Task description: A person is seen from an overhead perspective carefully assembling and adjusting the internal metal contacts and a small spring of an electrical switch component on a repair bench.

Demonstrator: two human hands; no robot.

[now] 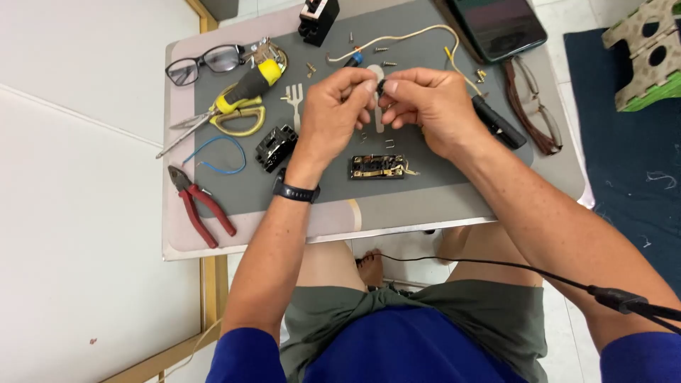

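My left hand (pixel 333 113) and my right hand (pixel 429 106) meet above the grey mat (pixel 418 50) on a small table. Both pinch a small part (pixel 377 86) between their fingertips; it is partly white and partly dark, and mostly hidden by the fingers. A black wristband (pixel 296 191) sits on my left wrist. Just below the hands lies an opened black socket body (pixel 378 167) with brass contacts showing. A second black block (pixel 276 147) lies to its left.
Yellow-handled scissors (pixel 237 117), a yellow and black screwdriver (pixel 252 81), red pliers (pixel 201 206), a blue wire loop (pixel 216 152), black-framed glasses (pixel 202 62), a cream cable (pixel 397 39), loose screws, a phone (pixel 496 25), brown glasses (pixel 532 106) and a black handle (pixel 499 122) surround them.
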